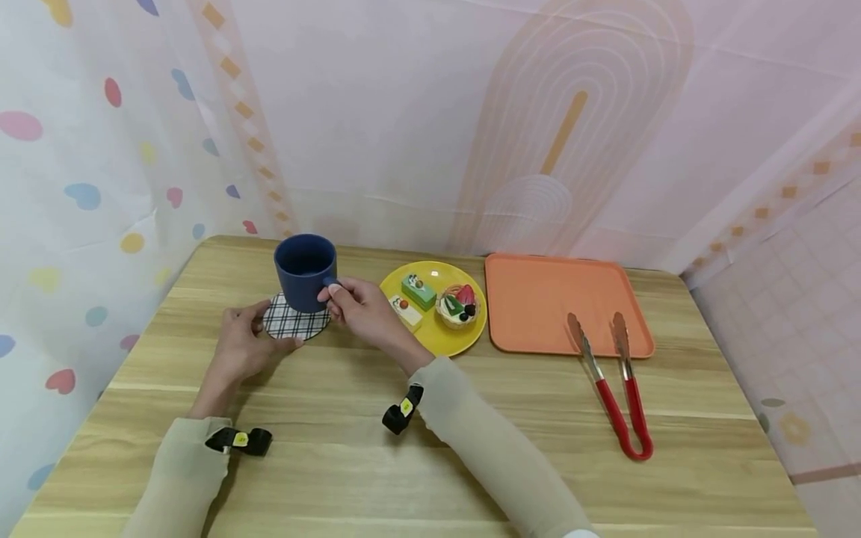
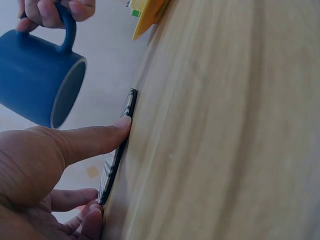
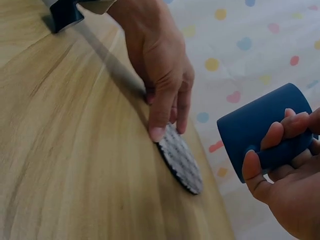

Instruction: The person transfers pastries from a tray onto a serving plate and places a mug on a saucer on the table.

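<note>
A dark blue mug (image 1: 304, 290) hangs upright above a round plaid coaster (image 1: 294, 324) at the table's left. My right hand (image 1: 373, 317) grips the mug by its handle, fingers curled through it in the right wrist view. Between the mug's base (image 2: 70, 95) and the coaster there is a gap, seen in the left wrist view. My left hand (image 1: 244, 345) holds the coaster by its edges, thumb on the near side and fingers on the far left side. The coaster lies on the wooden table or very close to it.
Right of the mug, a yellow plate (image 1: 449, 345) carries two small cake slices and a fruit tart (image 1: 458, 306). Beside it lies an orange tray (image 1: 538, 299), with red-handled tongs (image 1: 622, 411) resting partly over its front edge. A patterned cloth (image 1: 377, 134) hangs behind the table.
</note>
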Available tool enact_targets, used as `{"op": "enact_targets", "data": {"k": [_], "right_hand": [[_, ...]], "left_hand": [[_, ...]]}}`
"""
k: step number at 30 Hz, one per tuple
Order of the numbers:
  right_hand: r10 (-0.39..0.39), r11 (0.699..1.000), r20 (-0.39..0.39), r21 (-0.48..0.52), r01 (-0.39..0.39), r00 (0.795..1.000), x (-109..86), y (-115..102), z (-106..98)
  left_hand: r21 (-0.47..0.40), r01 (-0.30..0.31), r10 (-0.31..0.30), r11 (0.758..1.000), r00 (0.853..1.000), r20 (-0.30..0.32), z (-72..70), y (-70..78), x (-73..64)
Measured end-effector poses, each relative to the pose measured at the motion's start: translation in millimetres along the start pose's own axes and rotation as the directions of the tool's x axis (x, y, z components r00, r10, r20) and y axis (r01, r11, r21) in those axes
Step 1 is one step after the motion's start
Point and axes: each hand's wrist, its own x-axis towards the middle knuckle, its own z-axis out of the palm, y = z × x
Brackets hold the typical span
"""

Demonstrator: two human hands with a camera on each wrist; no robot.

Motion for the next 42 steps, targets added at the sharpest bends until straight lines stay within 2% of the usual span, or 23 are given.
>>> {"op": "enact_targets", "data": {"k": [11,20,27,35,42], "right_hand": [[-0.023,0.998,-0.02,-0.064,0.022,1.0,8.7,19,10],[0.045,0.996,-0.017,-0.073,-0.046,0.999,14.3,28,24],[0.054,0.995,-0.007,-0.079,-0.054,0.999,14.6,35,30],[0.056,0.983,-0.008,-0.177,-0.057,0.998,15.2,37,36],[0.096,0.98,-0.003,-0.175,-0.095,0.995,15.5,33,39]], "left_hand": [[0.005,-0.011,0.011,1.0,1.0,-0.009,0.3,0.5,0.1],[0.0,-0.054,0.054,0.999,0.998,-0.017,-1.1,-0.8,0.7],[-0.004,-0.1,0.1,0.995,0.994,-0.043,-0.7,-1.9,1.1],[0.012,-0.07,0.07,0.997,0.996,-0.049,-0.5,-0.6,0.7],[0.033,-0.048,0.049,0.998,0.998,-0.041,-2.1,0.2,-1.4]]}}
